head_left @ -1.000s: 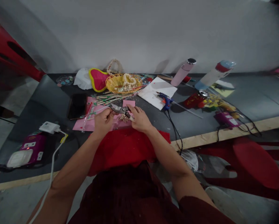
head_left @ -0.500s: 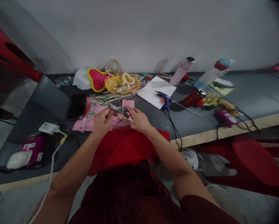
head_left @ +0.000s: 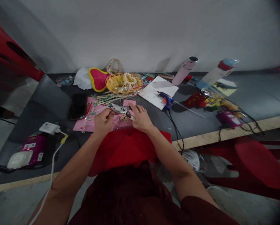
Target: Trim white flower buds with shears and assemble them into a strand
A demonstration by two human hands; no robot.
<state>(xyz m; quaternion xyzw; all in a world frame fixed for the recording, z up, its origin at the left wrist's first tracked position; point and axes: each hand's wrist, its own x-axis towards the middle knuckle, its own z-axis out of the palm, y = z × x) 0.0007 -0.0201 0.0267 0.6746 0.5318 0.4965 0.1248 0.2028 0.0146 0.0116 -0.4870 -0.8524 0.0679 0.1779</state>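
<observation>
Pruning shears (head_left: pixel 124 109) are gripped by my right hand (head_left: pixel 141 118), their blades pointing left and spread apart. My left hand (head_left: pixel 103 121) is closed in a pinch beside the blades. Whatever sits between its fingertips is too small to make out. Below the shears, a little heap of beige bits (head_left: pixel 124 117) rests on pink paper (head_left: pixel 80 125). A smaller pink square (head_left: pixel 129 102) lies just behind the shears.
Behind my hands are thin sticks (head_left: pixel 104 99) and a yellow basket (head_left: pixel 113 83) with beige pieces. A blue glue gun (head_left: pixel 167 99) lies on white paper (head_left: pixel 151 93). Rightward stand a pink flask (head_left: pixel 183 73) and a can (head_left: pixel 196 98). A phone (head_left: pixel 77 107) is at left.
The shears have opened wider, and my right hand's fingers have loosened and spread slightly. My left hand has barely moved. The whole view has shifted a little.
</observation>
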